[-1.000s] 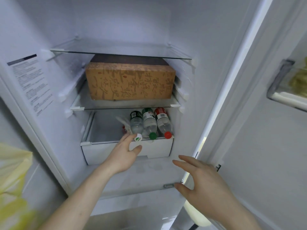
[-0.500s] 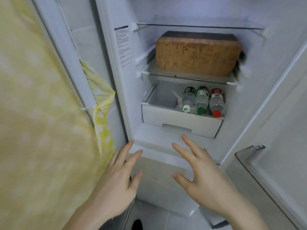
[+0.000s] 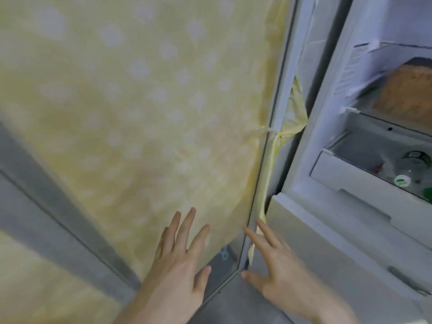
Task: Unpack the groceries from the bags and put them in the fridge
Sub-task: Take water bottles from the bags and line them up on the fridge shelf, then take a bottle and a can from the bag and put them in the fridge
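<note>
Head view looks down at both hands, empty with fingers spread: the left hand [image 3: 180, 258] and right hand [image 3: 273, 265] hover just left of the open fridge [image 3: 327, 127]. Inside the fridge drawer [image 3: 360, 181] lies a clear bottle [image 3: 411, 167] on its side, long axis front to back, its white cap with green mark [image 3: 402, 180] facing the drawer's front. Above the drawer sits a brown box [image 3: 406, 97]. A yellow dotted cloth [image 3: 140, 113] hangs left of the fridge.

The right edge cuts off the brown box [image 3: 406, 99] and a green bottle cap [image 3: 428, 193]; the fridge's wall label [image 3: 350, 73] is blurred unreadable.
</note>
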Motion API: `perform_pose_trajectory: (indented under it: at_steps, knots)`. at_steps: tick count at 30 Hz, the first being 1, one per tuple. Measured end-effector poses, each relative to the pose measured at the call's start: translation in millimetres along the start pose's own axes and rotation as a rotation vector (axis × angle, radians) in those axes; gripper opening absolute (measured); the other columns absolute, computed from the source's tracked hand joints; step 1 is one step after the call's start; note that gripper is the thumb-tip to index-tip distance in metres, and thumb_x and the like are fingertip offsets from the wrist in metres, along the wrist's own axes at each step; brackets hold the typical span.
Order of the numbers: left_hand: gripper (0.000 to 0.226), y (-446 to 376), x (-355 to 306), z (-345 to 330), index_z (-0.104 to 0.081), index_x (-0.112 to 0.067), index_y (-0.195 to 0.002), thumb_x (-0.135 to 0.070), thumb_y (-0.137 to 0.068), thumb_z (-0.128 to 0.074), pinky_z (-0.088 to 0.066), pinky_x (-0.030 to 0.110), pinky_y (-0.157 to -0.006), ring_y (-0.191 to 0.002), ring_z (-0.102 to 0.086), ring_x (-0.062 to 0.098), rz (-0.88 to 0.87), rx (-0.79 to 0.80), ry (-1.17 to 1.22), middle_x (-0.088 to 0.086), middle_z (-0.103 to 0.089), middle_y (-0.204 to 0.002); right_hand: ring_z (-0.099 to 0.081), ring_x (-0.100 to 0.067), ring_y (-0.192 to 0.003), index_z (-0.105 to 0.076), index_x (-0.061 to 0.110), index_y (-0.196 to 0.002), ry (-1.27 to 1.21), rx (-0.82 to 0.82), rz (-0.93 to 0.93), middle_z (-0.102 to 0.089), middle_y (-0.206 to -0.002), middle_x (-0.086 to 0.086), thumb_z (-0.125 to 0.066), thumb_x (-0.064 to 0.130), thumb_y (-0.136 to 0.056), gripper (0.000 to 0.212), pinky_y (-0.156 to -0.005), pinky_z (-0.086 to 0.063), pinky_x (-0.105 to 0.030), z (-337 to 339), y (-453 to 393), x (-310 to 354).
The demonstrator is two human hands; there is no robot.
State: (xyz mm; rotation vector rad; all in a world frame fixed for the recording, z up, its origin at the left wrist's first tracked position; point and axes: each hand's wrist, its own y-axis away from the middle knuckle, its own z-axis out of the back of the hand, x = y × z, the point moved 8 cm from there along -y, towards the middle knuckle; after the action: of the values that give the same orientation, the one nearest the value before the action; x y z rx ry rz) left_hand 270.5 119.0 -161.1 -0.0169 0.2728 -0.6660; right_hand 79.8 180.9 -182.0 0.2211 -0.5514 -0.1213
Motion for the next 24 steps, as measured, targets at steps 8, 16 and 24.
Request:
perform_pose_trajectory:
  at_steps: [8,16,24]
  knots:
    - [0.065,122,84,44,-0.034,-0.039,-0.155,-0.038,-0.094,-0.057,-0.015,0.036,-0.121,-0.158,0.008,0.014,0.268,-0.131,-0.005,-0.018,0.006,-0.169,0.017,-0.010,-0.157,-0.004,0.059,-0.153,0.051,0.295,0.329,0.032,-0.155,0.034,-0.061,0.063,-0.092,0.084,-0.129,-0.009,-0.035,-104,-32,121]
    - [0.068,244,139,44,-0.027,-0.037,-0.159,-0.043,-0.097,-0.055,-0.023,0.045,-0.122,-0.158,0.013,0.021,0.793,-0.172,-0.021,-0.014,0.018,-0.169,0.013,-0.008,-0.157,-0.003,0.056,-0.155,0.272,0.555,0.667,0.028,-0.158,0.032,-0.058,0.063,-0.094,0.082,-0.126,-0.022,-0.034,-152,-40,224]
    - [0.069,361,101,48,-0.009,-0.041,-0.161,-0.049,-0.102,-0.044,-0.003,0.036,-0.128,-0.148,0.036,0.007,1.348,-0.333,-0.013,-0.024,0.038,-0.159,0.017,-0.009,-0.157,-0.007,0.051,-0.158,0.388,0.809,1.060,0.033,-0.156,0.034,-0.058,0.057,-0.097,0.081,-0.128,-0.016,-0.039,-206,-2,299]
